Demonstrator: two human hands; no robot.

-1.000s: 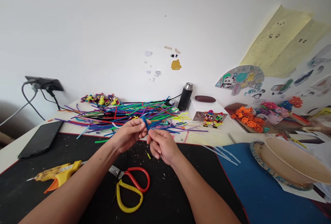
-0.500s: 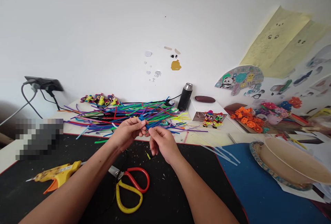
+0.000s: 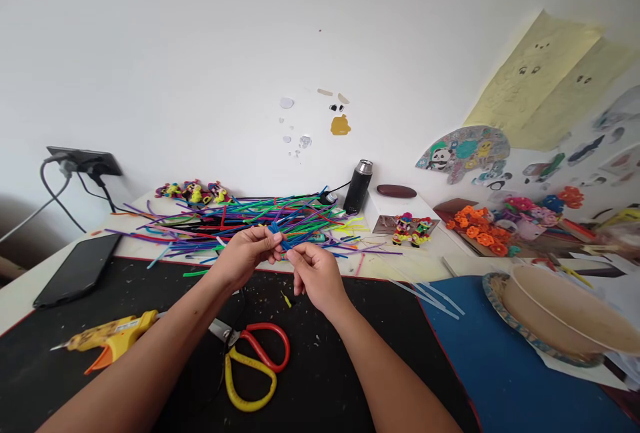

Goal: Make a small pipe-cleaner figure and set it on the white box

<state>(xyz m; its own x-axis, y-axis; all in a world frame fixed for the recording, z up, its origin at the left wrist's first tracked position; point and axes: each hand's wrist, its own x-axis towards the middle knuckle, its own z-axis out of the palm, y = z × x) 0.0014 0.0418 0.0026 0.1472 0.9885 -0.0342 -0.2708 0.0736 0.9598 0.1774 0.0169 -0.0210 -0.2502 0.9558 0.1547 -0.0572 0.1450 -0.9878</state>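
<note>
Fingers (image 3: 271,241) pinched left and right, blue piece (image 3: 286,245) between (partly hidden)

you're at craft workspace: heaped fuzzy stems (image 3: 240,216), glue gun (image 3: 120,335), scissors (image 3: 233,339) on your black mat (image 3: 330,379), small colourful figures (image 3: 403,227), stickers (image 3: 341,125) and drawings (image 3: 530,79) on wall (image 3: 200,53).

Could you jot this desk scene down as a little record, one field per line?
Left hand: pinching a blue piece
Right hand: pinching the same piece
Black mat: under the scissors and yellow glue gun
Behind the hands: pile of colourful pipe cleaners
White box: brown case on top, two small figures in front
</note>
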